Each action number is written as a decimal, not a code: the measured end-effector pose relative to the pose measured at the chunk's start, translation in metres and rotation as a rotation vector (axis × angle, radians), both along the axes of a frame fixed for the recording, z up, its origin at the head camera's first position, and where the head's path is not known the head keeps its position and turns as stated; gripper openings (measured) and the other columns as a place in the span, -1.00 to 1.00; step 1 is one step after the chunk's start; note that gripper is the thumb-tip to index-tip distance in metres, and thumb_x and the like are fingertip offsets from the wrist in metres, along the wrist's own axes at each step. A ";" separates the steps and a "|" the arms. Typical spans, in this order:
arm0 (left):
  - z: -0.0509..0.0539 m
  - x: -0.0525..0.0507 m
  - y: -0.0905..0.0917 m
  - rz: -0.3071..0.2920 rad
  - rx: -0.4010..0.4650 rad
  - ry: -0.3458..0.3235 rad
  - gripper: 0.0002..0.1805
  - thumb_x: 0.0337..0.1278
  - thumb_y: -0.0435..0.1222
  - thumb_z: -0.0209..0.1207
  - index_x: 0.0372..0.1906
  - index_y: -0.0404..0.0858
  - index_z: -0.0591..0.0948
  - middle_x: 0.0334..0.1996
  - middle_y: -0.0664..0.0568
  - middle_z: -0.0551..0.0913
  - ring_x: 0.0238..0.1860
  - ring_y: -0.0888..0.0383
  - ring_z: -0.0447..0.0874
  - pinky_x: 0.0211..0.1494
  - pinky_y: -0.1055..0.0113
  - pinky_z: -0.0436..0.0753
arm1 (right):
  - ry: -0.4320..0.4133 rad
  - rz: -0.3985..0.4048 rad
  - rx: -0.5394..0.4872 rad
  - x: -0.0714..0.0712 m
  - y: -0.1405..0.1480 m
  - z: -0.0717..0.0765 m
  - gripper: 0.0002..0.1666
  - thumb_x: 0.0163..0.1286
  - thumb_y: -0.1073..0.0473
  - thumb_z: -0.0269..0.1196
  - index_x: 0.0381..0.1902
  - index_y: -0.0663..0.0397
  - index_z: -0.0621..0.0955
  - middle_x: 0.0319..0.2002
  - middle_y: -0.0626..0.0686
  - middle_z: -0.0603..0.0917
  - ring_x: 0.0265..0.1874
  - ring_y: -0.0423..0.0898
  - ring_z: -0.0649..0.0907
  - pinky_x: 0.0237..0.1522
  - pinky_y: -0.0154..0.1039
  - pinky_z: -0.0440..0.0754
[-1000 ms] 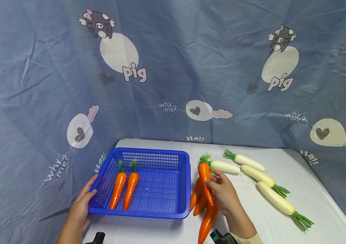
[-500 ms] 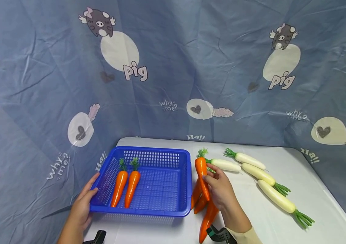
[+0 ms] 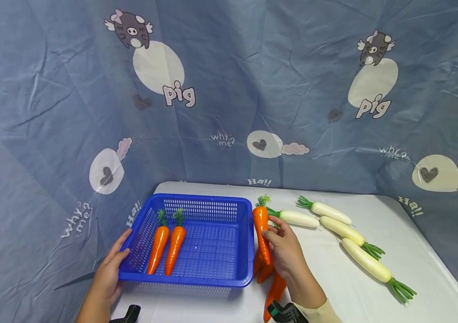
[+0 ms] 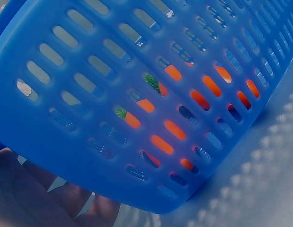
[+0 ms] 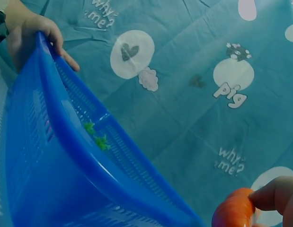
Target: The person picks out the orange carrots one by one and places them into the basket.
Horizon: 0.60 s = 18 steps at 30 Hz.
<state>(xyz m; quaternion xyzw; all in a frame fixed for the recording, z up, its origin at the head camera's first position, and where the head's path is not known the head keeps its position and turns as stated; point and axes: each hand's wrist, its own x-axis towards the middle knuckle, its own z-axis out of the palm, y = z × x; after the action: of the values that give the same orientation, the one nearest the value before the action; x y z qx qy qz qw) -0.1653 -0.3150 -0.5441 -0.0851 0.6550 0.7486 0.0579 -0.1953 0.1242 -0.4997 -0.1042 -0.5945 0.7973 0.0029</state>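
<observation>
My left hand (image 3: 107,273) grips the left rim of a blue basket (image 3: 188,283); in the left wrist view its fingers (image 4: 56,198) lie under the basket wall (image 4: 66,137). Two carrots (image 3: 158,246) lie side by side in the basket's left half, tops to the back. Just right of the basket, my right hand (image 3: 287,255) pinches a carrot (image 3: 260,222) between thumb and fingers, its green top up. Beneath that hand several carrots (image 3: 275,291) are piled on the table, partly hidden. The right wrist view shows the held carrot (image 5: 234,210) beside the basket rim (image 5: 84,161).
Several white radishes lie on the white table (image 3: 326,278) to the right: one (image 3: 299,219) behind my right hand, others (image 3: 330,213) (image 3: 366,260) farther right. A blue patterned cloth (image 3: 221,89) stands behind and beside the table.
My right hand has moved left with its carrot, from over the pile to beside the basket's right rim. The left hand keeps its grip on the basket.
</observation>
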 end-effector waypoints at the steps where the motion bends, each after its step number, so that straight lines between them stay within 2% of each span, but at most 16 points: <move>1: 0.000 0.000 0.000 0.001 0.000 -0.001 -0.39 0.72 -0.12 -0.24 0.70 0.22 0.03 0.44 0.13 0.14 0.01 0.26 0.63 -0.07 0.22 0.74 | 0.004 0.003 -0.001 0.000 -0.001 0.000 -0.33 0.37 0.46 0.22 0.43 0.17 0.43 0.00 0.12 0.56 -0.16 -0.09 0.64 -0.15 -0.31 0.70; 4: 0.001 -0.001 0.001 -0.001 0.002 0.015 -0.39 0.72 -0.13 -0.23 0.71 0.19 0.02 0.39 0.15 0.19 0.02 0.26 0.64 -0.07 0.22 0.74 | 0.014 0.014 -0.006 0.001 -0.004 0.001 -0.33 0.37 0.45 0.23 0.43 0.16 0.43 -0.01 0.11 0.57 -0.21 -0.12 0.65 -0.21 -0.34 0.68; 10: 0.000 -0.001 0.001 0.001 -0.001 0.025 -0.39 0.72 -0.12 -0.22 0.71 0.18 0.04 0.36 0.18 0.21 0.01 0.25 0.64 -0.08 0.22 0.75 | 0.029 0.038 -0.036 0.003 -0.010 0.003 -0.32 0.36 0.47 0.22 0.43 0.19 0.41 -0.07 0.05 0.61 -0.41 -0.22 0.54 -0.40 -0.44 0.49; 13: -0.001 0.000 0.001 -0.002 0.000 0.031 -0.39 0.72 -0.13 -0.22 0.71 0.18 0.04 0.36 0.20 0.21 0.02 0.26 0.64 -0.07 0.23 0.74 | 0.028 0.047 -0.031 0.003 -0.013 0.003 -0.32 0.37 0.46 0.24 0.44 0.18 0.41 -0.07 0.05 0.62 -0.38 -0.22 0.55 -0.39 -0.44 0.49; 18: -0.001 0.000 0.000 -0.009 0.003 0.044 -0.39 0.72 -0.13 -0.23 0.71 0.14 0.02 0.33 0.20 0.23 0.01 0.24 0.65 -0.09 0.22 0.75 | 0.020 0.056 -0.024 0.005 -0.017 0.005 -0.33 0.38 0.44 0.24 0.44 0.18 0.41 -0.04 0.08 0.62 -0.29 -0.16 0.63 -0.29 -0.38 0.61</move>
<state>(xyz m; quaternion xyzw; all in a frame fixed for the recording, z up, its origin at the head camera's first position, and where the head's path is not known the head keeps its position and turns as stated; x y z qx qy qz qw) -0.1651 -0.3146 -0.5455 -0.0655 0.6553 0.7511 0.0471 -0.1905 0.1075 -0.4943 -0.0795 -0.5875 0.8052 -0.0144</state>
